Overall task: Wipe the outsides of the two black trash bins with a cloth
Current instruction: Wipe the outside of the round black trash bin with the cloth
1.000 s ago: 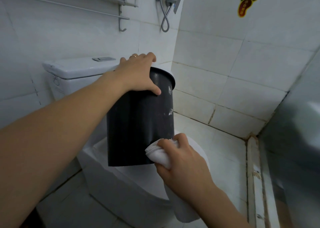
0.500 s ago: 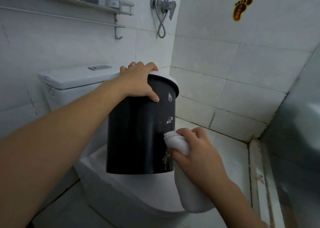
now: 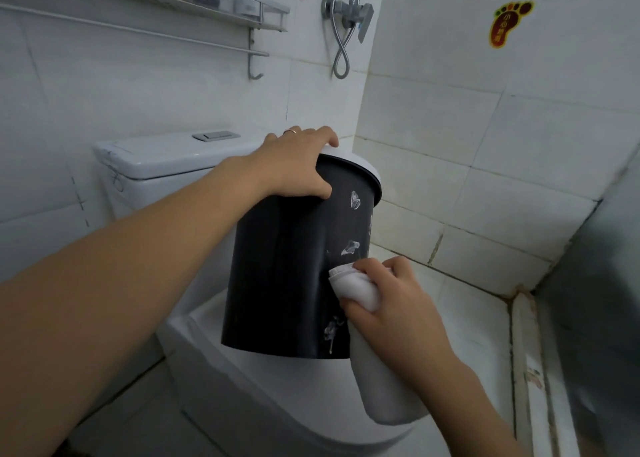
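Observation:
A black trash bin with a white rim stands slightly tilted on the closed toilet lid. White smears mark its right side. My left hand grips the bin's top rim, fingers curled over the edge and thumb on the outer wall. My right hand holds a folded white cloth and presses it against the bin's lower right side; the cloth's loose end hangs down below my wrist. Only one bin is in view.
The white toilet with its cistern sits against the left tiled wall. A metal shelf with bottles and a towel rail hang above. A shower valve and hose are at the corner. A raised sill runs along the right.
My right hand with the cloth has moved up the bin's right side from near its bottom edge. My left hand has kept its hold on the rim.

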